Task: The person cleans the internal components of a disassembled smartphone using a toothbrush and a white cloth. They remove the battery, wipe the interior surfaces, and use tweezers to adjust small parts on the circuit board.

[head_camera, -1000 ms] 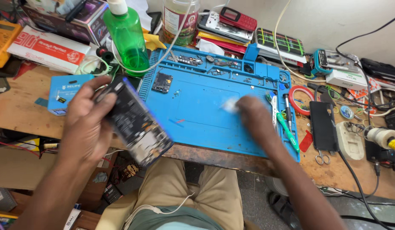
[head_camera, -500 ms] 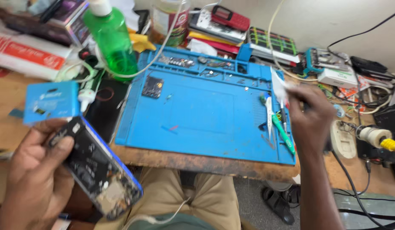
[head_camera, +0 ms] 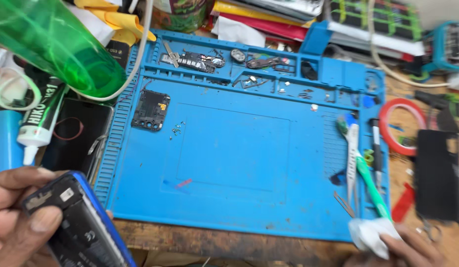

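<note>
Opened phone held in the left hand, a white wipe pinched in the right, over a blue repair mat.

The mat (head_camera: 229,163) fills the bench; its top trays hold small phone parts (head_camera: 199,60) and loose screws, and a black module (head_camera: 150,110) lies on its flat. A green bottle (head_camera: 56,44) leans at top left. The left hand (head_camera: 21,222) wraps its fingers shut round the phone (head_camera: 78,227), back off, at the near left edge. The right hand (head_camera: 412,249) closes on the wipe (head_camera: 370,235) by the tools (head_camera: 360,163). This looks like a cleaning step, though blur hides detail; wiping next would call for bringing wipe and phone together.
</note>
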